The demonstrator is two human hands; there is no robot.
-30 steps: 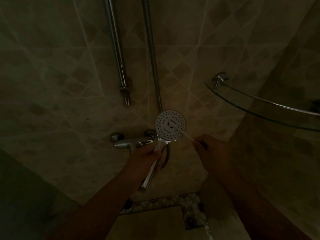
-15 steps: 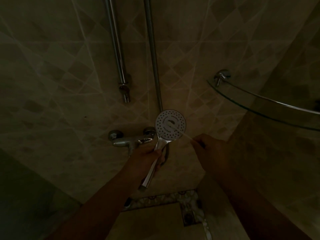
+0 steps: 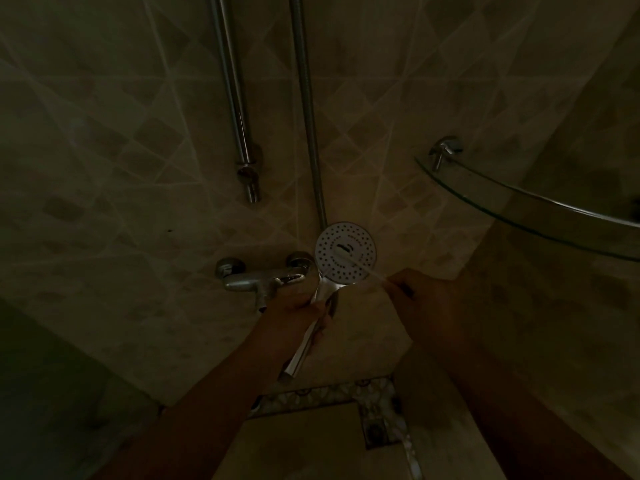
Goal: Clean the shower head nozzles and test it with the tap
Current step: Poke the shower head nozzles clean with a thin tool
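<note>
The round white shower head faces me in the dim middle of the view, its nozzle holes showing. My left hand grips its chrome handle just below the head. My right hand pinches a thin pale stick, and the stick's tip rests on the face of the head near its centre. The chrome tap is mounted on the tiled wall directly left of the head, partly behind my left hand.
A chrome slide rail and the shower hose run up the tiled wall. A curved glass corner shelf juts out at upper right. A floor drain sits below by a patterned tile border.
The stick's tip has slid left across the shower head's face toward its centre. Both hands and the head stay nearly in place.
</note>
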